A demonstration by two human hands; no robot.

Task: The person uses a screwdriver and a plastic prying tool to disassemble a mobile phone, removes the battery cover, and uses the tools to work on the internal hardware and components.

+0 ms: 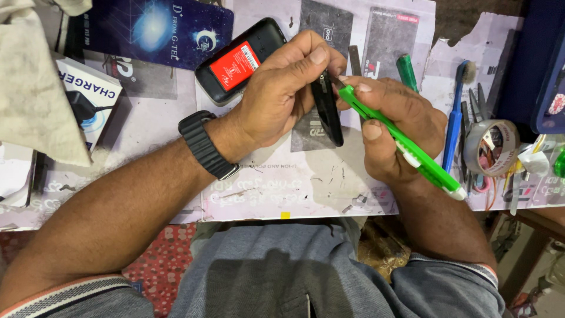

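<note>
The black phone cover [327, 109] is gripped by the left hand [282, 91]; the green tool [400, 141], clasped by the right hand [394, 126], should be pushed in gently.

The phone [327, 109] is black, slim and glossy, held edge-on so only its narrow side shows, long axis running from 12 to 6 o'clock above the table centre. The cutter [406, 144] is bright green with white bands, slanting from 10 to 4 o'clock; its tip meets the phone's upper edge, probably at a seam.
</note>
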